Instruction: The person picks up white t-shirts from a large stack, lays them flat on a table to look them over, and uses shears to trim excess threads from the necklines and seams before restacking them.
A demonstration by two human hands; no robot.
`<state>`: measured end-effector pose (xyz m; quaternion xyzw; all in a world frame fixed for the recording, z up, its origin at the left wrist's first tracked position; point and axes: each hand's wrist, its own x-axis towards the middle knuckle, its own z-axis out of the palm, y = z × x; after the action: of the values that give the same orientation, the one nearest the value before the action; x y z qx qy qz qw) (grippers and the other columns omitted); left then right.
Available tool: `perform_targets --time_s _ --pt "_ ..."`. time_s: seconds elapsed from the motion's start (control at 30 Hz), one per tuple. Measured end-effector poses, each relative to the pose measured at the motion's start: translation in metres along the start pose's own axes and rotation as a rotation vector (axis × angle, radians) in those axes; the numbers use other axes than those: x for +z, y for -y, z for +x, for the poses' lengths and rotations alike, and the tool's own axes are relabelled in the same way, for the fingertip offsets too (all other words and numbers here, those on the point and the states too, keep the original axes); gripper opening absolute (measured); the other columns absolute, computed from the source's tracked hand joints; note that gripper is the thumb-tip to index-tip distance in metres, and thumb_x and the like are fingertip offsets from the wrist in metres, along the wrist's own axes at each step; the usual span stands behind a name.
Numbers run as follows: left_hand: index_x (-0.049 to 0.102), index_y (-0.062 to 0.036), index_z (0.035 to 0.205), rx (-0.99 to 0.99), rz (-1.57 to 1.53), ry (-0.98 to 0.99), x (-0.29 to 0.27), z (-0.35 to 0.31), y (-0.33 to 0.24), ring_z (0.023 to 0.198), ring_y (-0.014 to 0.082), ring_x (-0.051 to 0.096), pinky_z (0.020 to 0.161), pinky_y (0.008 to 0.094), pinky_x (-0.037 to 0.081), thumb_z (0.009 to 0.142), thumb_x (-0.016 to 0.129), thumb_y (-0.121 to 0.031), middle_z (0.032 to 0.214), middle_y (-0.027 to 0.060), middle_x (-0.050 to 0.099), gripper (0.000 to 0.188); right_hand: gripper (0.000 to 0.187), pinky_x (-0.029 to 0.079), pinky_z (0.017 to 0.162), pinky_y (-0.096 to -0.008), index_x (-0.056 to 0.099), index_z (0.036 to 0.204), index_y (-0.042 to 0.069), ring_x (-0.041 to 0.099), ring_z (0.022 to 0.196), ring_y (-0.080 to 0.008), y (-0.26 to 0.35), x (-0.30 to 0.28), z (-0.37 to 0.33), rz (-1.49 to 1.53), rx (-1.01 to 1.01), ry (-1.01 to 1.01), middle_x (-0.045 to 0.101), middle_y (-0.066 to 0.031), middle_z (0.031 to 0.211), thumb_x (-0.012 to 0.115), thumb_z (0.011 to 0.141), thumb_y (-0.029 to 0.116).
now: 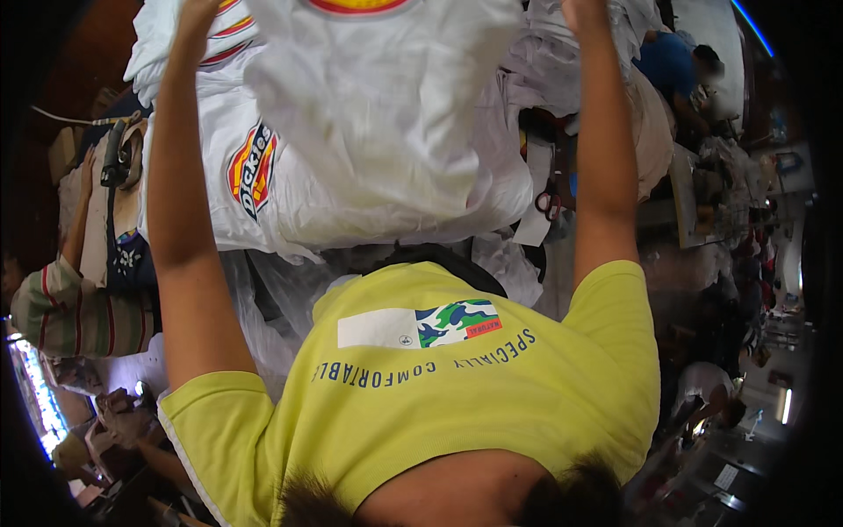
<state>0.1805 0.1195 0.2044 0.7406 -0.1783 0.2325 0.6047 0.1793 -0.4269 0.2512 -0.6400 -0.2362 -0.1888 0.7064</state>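
Observation:
Both my arms stretch forward to the far edge of the head view. At the top left is my left hand [200, 6], mostly cut off, with its fingers out of sight. Likewise my right hand [580, 10] is only partly in view at the top right, and its grip does not show. Between my arms a white T-shirt [378, 97] with a red and yellow print hangs or lies loosely, slightly blurred. Under it spreads a stack of white T-shirts [325, 206], one showing a colourful printed emblem. Whether either hand touches the cloth cannot be seen.
Red-handled scissors [548, 205] lie beside a white paper strip [532, 230], right of the stack. Clear plastic [272, 285] hangs below the stack's near edge. At the left sits a person in a striped shirt [83, 307]; a person in blue [667, 66] is far right.

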Motion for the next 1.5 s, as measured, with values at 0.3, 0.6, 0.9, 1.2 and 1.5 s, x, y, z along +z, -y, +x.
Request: perform_targets --time_s 0.3,0.6,0.9,1.2,1.5 --pt "0.037 -0.0105 0.133 -0.317 0.480 0.487 0.136 -0.223 0.073 0.102 0.0258 0.052 0.092 0.0341 0.039 0.073 0.067 -0.006 0.108 0.0132 0.056 0.067 0.043 0.039 0.089 -0.0404 0.062 0.100 0.015 0.049 0.109 -0.0232 -0.114 0.018 -0.276 -0.989 0.048 0.670 0.059 -0.0063 0.105 0.075 0.066 0.037" --pt "0.043 -0.0249 0.129 0.288 1.084 0.157 0.190 -0.170 0.024 0.123 0.0375 0.031 0.104 0.0454 0.024 0.062 0.057 0.011 0.133 0.0168 0.035 0.078 0.025 0.035 0.075 -0.0221 0.049 0.083 0.008 0.045 0.079 -0.0067 0.024 0.021 -0.238 0.195 0.484 0.436 0.048 0.0020 0.083 0.072 0.072 0.013" --pt "0.049 -0.0035 0.085 0.083 0.595 0.121 0.153 -0.146 0.005 0.077 0.0253 0.055 0.072 0.0336 0.044 0.064 0.060 0.004 0.079 0.0102 0.054 0.025 0.030 0.043 0.074 -0.0280 0.052 0.095 0.007 0.054 0.076 -0.0164 0.073 -0.054 -0.222 -0.867 0.167 -0.072 0.051 -0.0038 0.079 0.064 0.070 -0.006" --pt "0.053 -0.0030 0.085 -0.051 0.765 0.054 0.112 -0.257 -0.044 0.067 0.0266 0.051 0.060 0.0334 0.040 0.063 0.050 0.011 0.074 0.0113 0.049 0.026 0.024 0.040 0.057 -0.0349 0.056 0.083 0.009 0.051 0.060 -0.0220 0.000 -0.081 -0.285 -1.262 0.401 -0.274 0.045 -0.0078 0.061 0.051 0.064 -0.005" --pt "0.051 -0.0008 0.087 -0.458 0.189 -0.170 0.114 -0.378 -0.017 0.087 0.0083 0.052 0.080 0.0196 0.039 0.070 0.056 0.010 0.085 0.0005 0.052 0.021 0.030 0.045 0.061 -0.0241 0.054 0.089 0.006 0.055 0.069 -0.0119 -0.051 -0.096 -0.357 -0.405 0.818 -0.264 0.056 -0.0029 0.079 0.044 0.067 -0.013"
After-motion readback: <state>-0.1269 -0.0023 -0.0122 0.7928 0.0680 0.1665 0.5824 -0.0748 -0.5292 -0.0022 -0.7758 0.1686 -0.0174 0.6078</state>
